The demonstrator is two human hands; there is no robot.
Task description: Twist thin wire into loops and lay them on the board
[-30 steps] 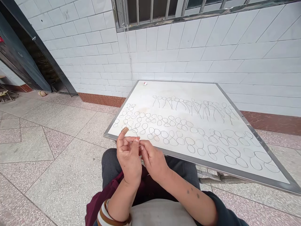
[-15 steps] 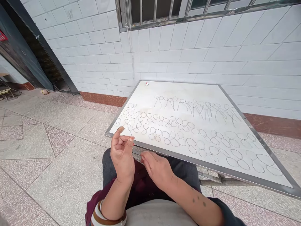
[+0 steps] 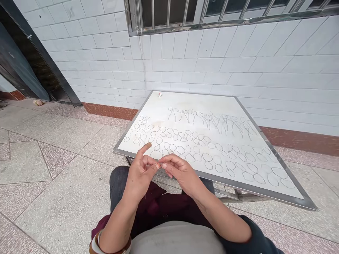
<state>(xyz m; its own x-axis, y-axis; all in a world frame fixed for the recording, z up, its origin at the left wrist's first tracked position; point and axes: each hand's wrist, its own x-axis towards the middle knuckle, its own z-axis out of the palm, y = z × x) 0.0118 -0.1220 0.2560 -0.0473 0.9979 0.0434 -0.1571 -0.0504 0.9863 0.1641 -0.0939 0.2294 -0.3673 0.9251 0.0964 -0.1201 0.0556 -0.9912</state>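
Observation:
My left hand (image 3: 141, 173) is closed in a pinch, thumb against fingers, with the index finger raised. My right hand (image 3: 182, 173) pinches too, and its fingertips meet those of my left hand just above the near edge of the table. Between them they hold a thin wire, mostly hidden by the fingertips. In front of the hands lies a white tabletop (image 3: 196, 100) with a grey metal rim. Many thin dark wire loops (image 3: 209, 160) lie on it in rows, several joined like figure eights. Farther back are wire loops with long loose tails (image 3: 215, 123).
A small white and red object (image 3: 160, 95) sits at the table's far left corner. Behind stands a white tiled wall (image 3: 180, 65) with a barred window (image 3: 169, 12). At the left are a dark doorway (image 3: 39, 63), a roundish object (image 3: 38, 102) and speckled floor tiles (image 3: 63, 141).
My right hand has risen from below the table edge to meet my left hand's fingertips. My left hand has shifted slightly right, and the wire arc seen at its fingers is now mostly hidden.

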